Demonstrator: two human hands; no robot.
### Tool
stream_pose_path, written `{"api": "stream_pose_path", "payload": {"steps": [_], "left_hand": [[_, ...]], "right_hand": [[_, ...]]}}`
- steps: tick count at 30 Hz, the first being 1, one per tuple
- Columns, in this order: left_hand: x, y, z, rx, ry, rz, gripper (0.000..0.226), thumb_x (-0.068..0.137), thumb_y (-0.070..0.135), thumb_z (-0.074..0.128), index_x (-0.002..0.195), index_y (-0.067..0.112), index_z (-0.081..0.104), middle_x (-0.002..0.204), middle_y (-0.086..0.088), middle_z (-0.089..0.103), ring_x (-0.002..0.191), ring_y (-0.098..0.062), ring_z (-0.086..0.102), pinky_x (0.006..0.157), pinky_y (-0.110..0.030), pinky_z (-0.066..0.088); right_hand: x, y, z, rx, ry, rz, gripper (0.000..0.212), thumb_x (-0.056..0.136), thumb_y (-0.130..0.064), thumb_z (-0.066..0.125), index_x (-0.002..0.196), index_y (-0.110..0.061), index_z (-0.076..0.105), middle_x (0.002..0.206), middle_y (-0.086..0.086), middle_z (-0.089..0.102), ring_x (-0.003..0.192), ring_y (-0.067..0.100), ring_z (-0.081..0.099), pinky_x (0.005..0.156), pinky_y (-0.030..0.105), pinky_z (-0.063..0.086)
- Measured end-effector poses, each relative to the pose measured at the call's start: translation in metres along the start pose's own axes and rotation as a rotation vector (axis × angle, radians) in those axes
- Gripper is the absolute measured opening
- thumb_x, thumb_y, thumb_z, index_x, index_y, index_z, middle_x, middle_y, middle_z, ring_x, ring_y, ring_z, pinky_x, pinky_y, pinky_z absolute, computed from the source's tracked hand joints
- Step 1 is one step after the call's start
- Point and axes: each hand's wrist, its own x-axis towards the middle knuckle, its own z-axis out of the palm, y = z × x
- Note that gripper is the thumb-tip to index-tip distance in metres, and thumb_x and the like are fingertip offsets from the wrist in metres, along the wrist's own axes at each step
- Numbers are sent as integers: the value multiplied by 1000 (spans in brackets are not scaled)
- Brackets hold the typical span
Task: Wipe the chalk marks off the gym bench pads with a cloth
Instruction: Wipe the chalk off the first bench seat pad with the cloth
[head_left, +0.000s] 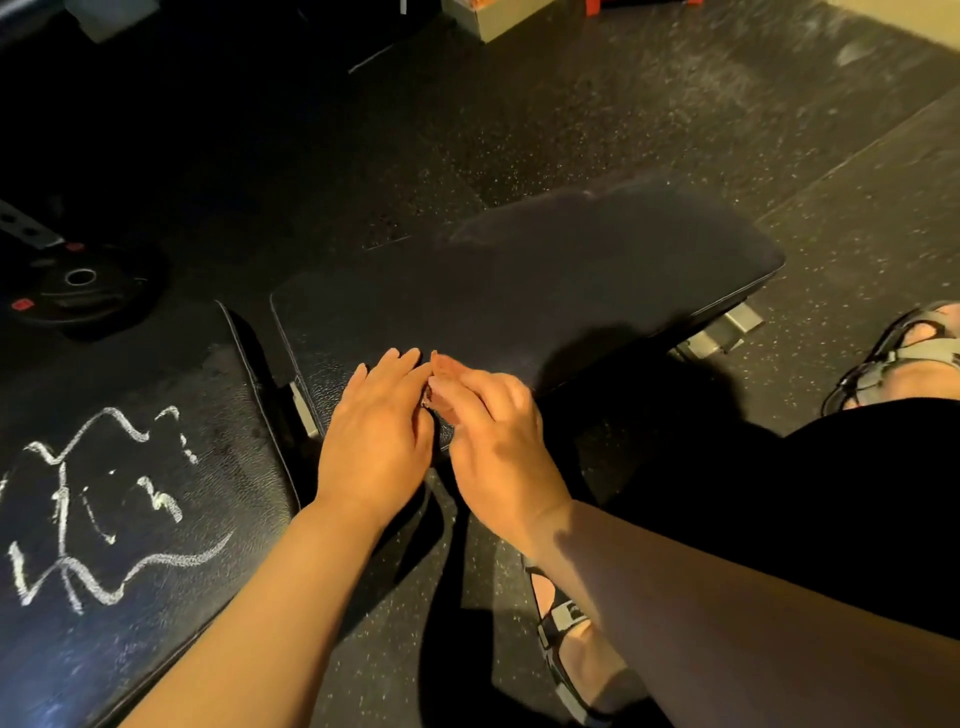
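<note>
Two hands: the left hand (376, 436) lies flat, fingers straight, on the near edge of the clean pad (571, 270). The right hand (493, 436) touches it, fingers curled toward the left fingertips; whether it pinches anything cannot be told.
Chalk: white chalk marks (104, 509) sprawl over the chalked pad (223, 395), just left of the left hand and not yet wiped.
Cloth: none in sight; neither hand visibly carries one.
First risk: a bare-handed wipe would likely smear chalk across the grained cover and onto the palms.
Second risk: a dry sweep toward the hands could push dust down between the pads, or onto the clean pad under them.
Third risk: reaching left past the left hand shifts weight. A sandal (561, 639) under the right forearm could slide on the speckled floor (571, 104), and a plate (80, 291) lies beyond the chalked pad.
</note>
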Motion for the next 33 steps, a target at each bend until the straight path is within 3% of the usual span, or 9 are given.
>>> {"api": "stream_pose_path", "payload": {"steps": [2, 6, 13, 19, 22, 24, 27, 30, 33], "left_hand": [[4, 1, 0, 33, -20, 33, 51, 96, 14, 47, 147, 20, 48, 157, -2, 40, 150, -18, 27, 125, -40, 12], [19, 5, 2, 83, -84, 120, 47, 101, 21, 42, 147, 19, 48, 158, -1, 38, 150, -20, 26, 125, -41, 12], [32, 5, 11, 58, -138, 210, 46, 103, 24, 40, 148, 22, 46, 158, 3, 38, 151, -15, 22, 125, -40, 10], [34, 3, 11, -79, -173, 200, 42, 104, 18, 43, 144, 26, 51, 156, 9, 40, 151, -12, 22, 126, -35, 10], [30, -2, 8, -133, -254, 219, 42, 103, 17, 45, 142, 29, 52, 156, 11, 41, 150, -15, 25, 124, -44, 21], [25, -3, 1, -132, -299, 279, 42, 102, 9, 47, 141, 21, 55, 154, 8, 43, 148, -13, 29, 124, -40, 20], [20, -9, -15, -113, -339, 322, 44, 103, 10, 47, 145, 21, 51, 155, 9, 41, 148, -9, 27, 124, -33, 15], [17, -22, -23, -90, -365, 337, 44, 104, 11, 46, 147, 18, 49, 157, 8, 37, 149, -9, 24, 124, -30, 12], [16, -24, -23, -67, -366, 357, 45, 104, 13, 45, 148, 20, 46, 158, 7, 35, 150, -10, 22, 124, -31, 11]], "right_hand": [[7, 15, -8, -168, 6, 104, 61, 89, -13, 34, 147, -29, 44, 142, -9, 47, 125, 21, 44, 107, 42, 36], [22, 41, -24, -149, 125, 714, 66, 94, -13, 55, 152, -30, 29, 152, -2, 30, 139, 24, 26, 116, 43, 25], [-7, -2, 2, -36, 8, 298, 56, 90, -17, 41, 145, -28, 43, 148, 0, 37, 135, 24, 34, 107, 45, 38], [25, 24, -13, 176, 290, 789, 62, 96, -9, 54, 151, -28, 33, 151, -9, 28, 134, 16, 35, 113, 35, 36], [27, -5, 3, 317, 424, 955, 34, 103, -45, 45, 135, -32, 44, 113, -34, 56, 107, -5, 56, 104, 35, 46], [13, -40, 27, 438, 389, 1005, 51, 97, -60, 42, 140, -33, 41, 126, -23, 54, 117, 0, 55, 110, 41, 43], [-10, -89, 60, 645, 259, 971, 60, 101, -30, 46, 156, -30, 22, 154, -2, 25, 140, 18, 36, 117, 41, 34], [-6, -90, 72, 655, 376, 1049, 45, 106, -18, 36, 146, -41, 36, 149, -7, 36, 129, -2, 46, 108, 24, 43], [10, -62, 56, 851, 570, 1033, 48, 107, -14, 36, 154, -19, 31, 159, 0, 34, 145, 17, 36, 110, 17, 38]]}}
